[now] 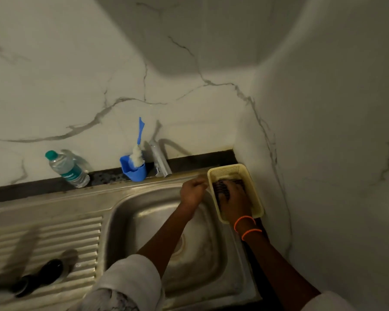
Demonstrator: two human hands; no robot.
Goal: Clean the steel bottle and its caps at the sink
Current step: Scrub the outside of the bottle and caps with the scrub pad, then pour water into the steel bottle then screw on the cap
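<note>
On the ribbed drainboard (54, 232) at the lower left lie two dark caps (52, 269) (24, 286). Beside them is a blurred steel shape (69, 257) that may be the bottle. My right hand (233, 199) is inside a yellow basket (257, 198) at the sink's right edge, fingers pressed on a dark scrub pad (220, 187). My left hand (192, 191) hovers over the basin's back right corner, its curled fingers touching the basket's left rim. Both forearms cross the steel sink basin (144, 221).
A blue bottle brush (139, 140) stands in a blue holder (134, 172) on the ledge behind the sink, next to the steel tap (161, 162). A plastic water bottle (66, 168) with a green cap stands further left. Marble walls close in behind and on the right.
</note>
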